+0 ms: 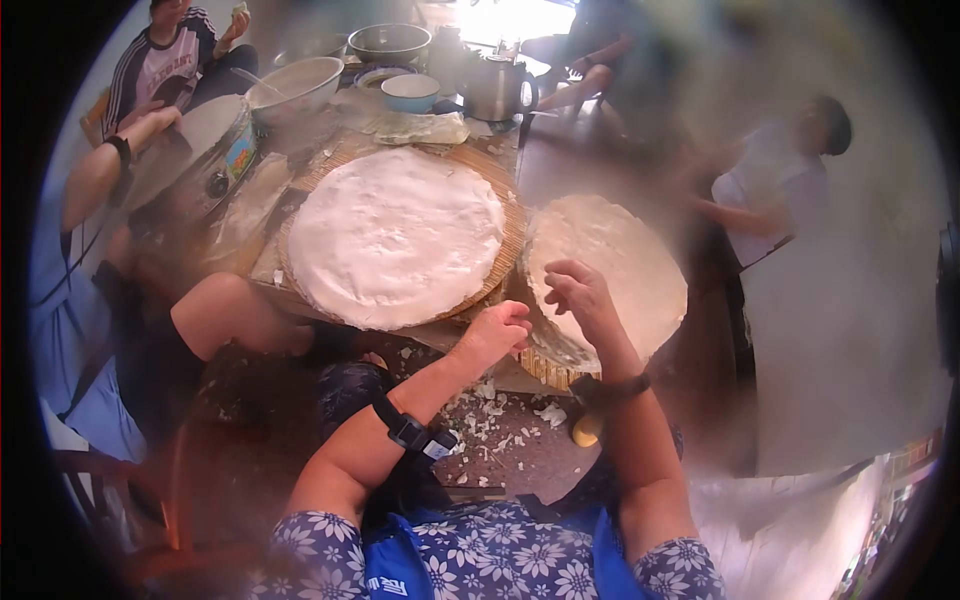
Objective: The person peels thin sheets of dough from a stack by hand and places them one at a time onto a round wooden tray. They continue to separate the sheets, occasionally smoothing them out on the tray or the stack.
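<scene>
A large round white slab of dough or paste (395,238) lies on a round woven mat (508,205) in front of me. To its right is a second round, cream-coloured slab (625,255), thick at its near edge, over another woven mat (560,374). My left hand (500,330) is between the two slabs near their front edges, its fingers curled; whether they hold anything is too small to tell. Over the left part of the cream slab is my right hand (580,292), fingers bent and apart, with nothing visible in it.
Bowls (410,92), a large basin (295,85) and a metal kettle (495,88) stand at the back. At left, a person's arm (95,180) is beside a white tub (205,150). Other people sit further off. White scraps (495,420) litter the floor.
</scene>
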{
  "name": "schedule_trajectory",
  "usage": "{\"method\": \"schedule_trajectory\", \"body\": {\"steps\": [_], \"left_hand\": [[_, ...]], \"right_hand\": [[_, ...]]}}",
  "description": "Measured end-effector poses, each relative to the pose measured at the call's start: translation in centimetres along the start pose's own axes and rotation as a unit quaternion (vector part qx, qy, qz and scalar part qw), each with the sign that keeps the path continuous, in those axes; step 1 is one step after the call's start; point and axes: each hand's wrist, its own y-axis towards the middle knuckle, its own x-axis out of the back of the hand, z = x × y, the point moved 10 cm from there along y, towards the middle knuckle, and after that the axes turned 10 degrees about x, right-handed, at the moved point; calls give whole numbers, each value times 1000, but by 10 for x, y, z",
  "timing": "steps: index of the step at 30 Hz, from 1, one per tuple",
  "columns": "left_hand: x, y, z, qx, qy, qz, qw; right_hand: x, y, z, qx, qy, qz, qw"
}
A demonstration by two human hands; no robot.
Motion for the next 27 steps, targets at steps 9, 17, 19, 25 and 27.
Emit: {"method": "schedule_trajectory", "body": {"steps": [9,17,19,25,27], "left_hand": [[-5,-35,22,22,102,97,990],[-23,-22,34,-28,244,89,965],[-27,-24,32,13,177,127,976],[11,-50,-18,-21,-54,107,993],[54,-71,-47,-79,-126,33,988]], "right_hand": [[60,-14,-21,40,-258,-63,963],[24,-41,-50,80,-493,21,866],[24,-40,-55,66,-505,14,861],[33,-40,-32,102,-398,-45,911],[28,-36,-28,31,-223,-52,973]]}}
